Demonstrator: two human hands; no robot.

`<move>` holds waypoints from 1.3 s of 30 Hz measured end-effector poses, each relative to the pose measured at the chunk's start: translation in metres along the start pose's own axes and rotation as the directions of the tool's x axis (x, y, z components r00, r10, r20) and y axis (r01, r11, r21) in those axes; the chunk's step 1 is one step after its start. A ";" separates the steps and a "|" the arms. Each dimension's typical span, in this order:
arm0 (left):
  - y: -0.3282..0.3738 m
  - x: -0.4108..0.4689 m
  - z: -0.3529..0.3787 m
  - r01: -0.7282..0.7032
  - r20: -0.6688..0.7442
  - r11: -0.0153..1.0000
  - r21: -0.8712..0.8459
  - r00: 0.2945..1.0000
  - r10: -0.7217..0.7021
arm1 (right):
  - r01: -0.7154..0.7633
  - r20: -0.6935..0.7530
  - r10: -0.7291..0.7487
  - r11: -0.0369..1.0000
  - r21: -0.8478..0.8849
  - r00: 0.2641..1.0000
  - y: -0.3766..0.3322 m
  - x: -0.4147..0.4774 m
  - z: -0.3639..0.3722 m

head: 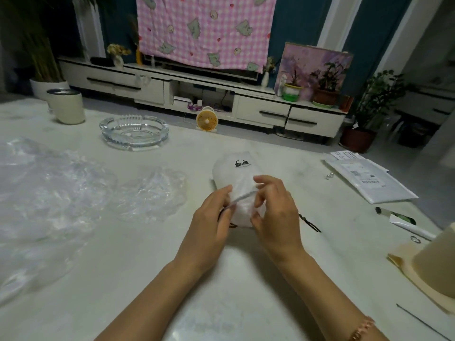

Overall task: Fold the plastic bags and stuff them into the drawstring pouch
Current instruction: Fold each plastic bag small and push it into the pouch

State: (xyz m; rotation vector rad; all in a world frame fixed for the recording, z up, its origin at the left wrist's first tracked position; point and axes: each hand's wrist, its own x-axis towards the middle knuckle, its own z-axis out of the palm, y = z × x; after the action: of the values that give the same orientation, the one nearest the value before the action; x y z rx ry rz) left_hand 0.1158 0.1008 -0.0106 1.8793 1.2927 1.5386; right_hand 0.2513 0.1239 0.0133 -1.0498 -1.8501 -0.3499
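Drawstring pouch: the white drawstring pouch lies on the tabletop at the middle of the view, directly ahead of the person.
Pouch axis: its long axis runs almost straight away from the person. The open mouth is at the near end, and the closed end with a small black logo points toward the far edge.
Left hand: the left hand is at the left side of the mouth. Its fingers are curled and pinch the rim.
Right hand: the right hand is at the right side of the mouth. Its fingers are bent and close together, with thumb and forefinger nipping the upper rim.
Pouch versus fingers: the mouth sits between the two sets of fingers, and the body stretches beyond them.
Cord: a black cord trails out just right of the right hand.
Plastic bags: a large plastic bag lies crumpled at far left. A smaller plastic bag lies near the left hand, apart from the pouch.
Elsewhere: a glass ashtray sits behind the bags, and a white mailer lies to the right.
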 end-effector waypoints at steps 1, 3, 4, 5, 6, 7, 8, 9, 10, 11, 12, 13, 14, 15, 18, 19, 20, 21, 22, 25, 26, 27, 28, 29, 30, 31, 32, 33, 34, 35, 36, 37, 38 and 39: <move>0.000 -0.002 0.000 0.005 -0.001 1.000 -0.004 1.000 -0.005 | -0.013 0.038 0.014 1.000 -0.006 0.999 -0.001 0.000 0.005; -0.001 -0.001 0.000 -0.002 0.009 1.000 -0.002 1.000 0.002 | -0.040 0.109 0.045 0.998 -0.046 0.993 -0.001 0.003 0.014; -0.002 0.000 0.000 -0.016 0.018 1.000 0.009 1.000 0.015 | -0.073 0.152 0.084 0.994 -0.076 0.985 -0.001 0.008 0.019; -0.001 0.001 0.003 -0.026 0.040 0.999 0.022 0.999 0.025 | -0.131 0.197 0.155 0.983 -0.127 0.968 0.002 0.013 0.023; -0.002 0.002 0.005 -0.026 0.068 0.999 0.030 0.997 0.024 | -0.196 0.245 0.241 0.961 -0.196 0.939 0.005 0.018 0.026; -0.004 0.003 0.004 -0.022 0.078 0.999 0.036 0.997 0.019 | -0.235 0.292 0.308 0.937 -0.260 0.906 0.003 0.024 0.034; -0.006 0.005 0.005 -0.021 0.099 0.998 0.055 0.995 0.015 | -0.239 0.318 0.343 0.915 -0.324 0.884 0.003 0.028 0.039; -0.005 0.008 0.003 -0.015 0.114 0.995 0.094 0.993 0.004 | -0.217 0.339 0.354 0.899 -0.381 0.872 0.003 0.032 0.043; -0.008 0.011 0.002 0.000 0.104 0.988 0.154 0.994 -0.016 | -0.187 0.361 0.356 0.885 -0.427 0.862 0.004 0.035 0.049; -0.014 0.013 -0.004 0.016 0.063 0.974 0.225 0.997 -0.031 | -0.160 0.381 0.360 0.870 -0.466 0.852 0.003 0.038 0.058; -0.017 0.015 -0.010 0.026 0.003 0.954 0.298 1.000 -0.028 | -0.153 0.380 0.376 0.851 -0.502 0.845 0.006 0.039 0.063; -0.020 0.018 -0.016 0.054 -0.055 0.921 0.385 0.998 -0.036 | -0.168 0.370 0.398 0.837 -0.520 0.840 0.009 0.040 0.067; -0.024 0.019 -0.025 0.107 -0.087 0.864 0.492 0.994 -0.073 | -0.201 0.363 0.425 0.833 -0.516 0.829 0.012 0.041 0.070; -0.028 0.020 -0.032 0.176 -0.086 0.783 0.596 0.984 -0.156 | -0.254 0.367 0.461 0.834 -0.489 0.808 0.015 0.042 0.070; -0.042 0.019 -0.045 0.359 -0.119 0.548 0.755 0.898 -0.424 | -0.486 0.517 0.546 0.834 -0.261 0.659 0.011 0.045 0.058; -0.044 0.019 -0.048 0.391 -0.141 0.524 0.757 0.880 -0.453 | -0.547 0.573 0.537 0.818 -0.176 0.619 0.006 0.045 0.052; -0.045 0.018 -0.049 0.403 -0.158 0.513 0.758 0.877 -0.455 | -0.572 0.609 0.514 0.812 -0.117 0.604 0.001 0.043 0.043; -0.044 0.018 -0.050 0.404 -0.175 0.515 0.756 0.883 -0.436 | -0.563 0.617 0.483 0.823 -0.078 0.621 -0.006 0.040 0.034; -0.045 0.018 -0.051 0.409 -0.188 0.526 0.746 0.886 -0.423 | -0.521 0.596 0.445 0.852 -0.053 0.668 -0.010 0.035 0.025; -0.039 0.009 -0.054 0.417 -0.232 0.590 0.691 0.902 -0.365 | -0.423 0.516 0.352 0.906 0.023 0.781 -0.020 0.016 -0.004; -0.035 0.002 -0.055 0.390 -0.216 0.633 0.668 0.916 -0.337 | -0.428 0.516 0.341 0.902 0.055 0.786 -0.023 0.010 -0.015; -0.031 -0.007 -0.057 0.321 -0.185 0.691 0.648 0.946 -0.266 | -0.438 0.525 0.333 0.895 0.086 0.783 -0.024 0.004 -0.025; -0.026 -0.021 -0.061 0.238 -0.181 0.765 0.598 0.970 -0.160 | -0.441 0.532 0.319 0.890 0.117 0.785 -0.026 -0.001 -0.035; -0.022 -0.035 -0.064 0.154 -0.187 0.836 0.527 0.980 -0.063 | -0.436 0.527 0.301 0.887 0.151 0.795 -0.026 -0.006 -0.043; -0.013 -0.053 -0.070 0.090 -0.168 0.889 0.450 0.986 -0.015 | -0.424 0.505 0.280 0.885 0.194 0.816 -0.029 -0.012 -0.053; -0.006 -0.069 -0.076 0.025 -0.106 0.917 0.397 0.994 0.018 | -0.409 0.474 0.262 0.881 0.239 0.841 -0.035 -0.016 -0.060; 0.000 -0.083 -0.081 -0.038 -0.012 0.935 0.354 0.999 0.045 | -0.398 0.444 0.250 0.874 0.278 0.860 -0.043 -0.021 -0.067; 0.006 -0.095 -0.086 -0.102 0.094 0.943 0.317 0.993 0.076 | -0.378 0.420 0.230 0.872 0.312 0.878 -0.051 -0.027 -0.070; 0.009 -0.104 -0.088 -0.156 0.197 0.942 0.298 0.975 0.099 | -0.341 0.407 0.190 0.877 0.339 0.893 -0.061 -0.033 -0.070; 0.014 -0.112 -0.090 -0.215 0.278 0.927 0.307 0.952 0.129 | -0.281 0.405 0.127 0.895 0.348 0.906 -0.071 -0.042 -0.069; 0.018 -0.117 -0.090 -0.276 0.329 0.908 0.314 0.929 0.168 | -0.192 0.407 0.038 0.919 0.344 0.912 -0.081 -0.051 -0.065; 0.022 -0.120 -0.089 -0.306 0.357 0.899 0.315 0.915 0.186 | -0.104 0.419 -0.044 0.941 0.322 0.907 -0.088 -0.058 -0.059; 0.027 -0.126 -0.089 -0.319 0.364 0.892 0.320 0.911 0.196 | -0.019 0.437 -0.111 0.959 0.283 0.893 -0.094 -0.066 -0.056; 0.029 -0.127 -0.089 -0.311 0.356 0.892 0.328 0.915 0.188 | 0.063 0.446 -0.158 0.973 0.221 0.881 -0.094 -0.072 -0.050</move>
State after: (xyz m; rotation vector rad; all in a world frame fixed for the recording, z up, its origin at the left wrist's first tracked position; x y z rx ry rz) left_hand 0.0495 -0.0413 -0.0298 2.5067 1.3012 1.0782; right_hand 0.2204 0.0004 -0.0041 -0.9419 -2.3225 0.0334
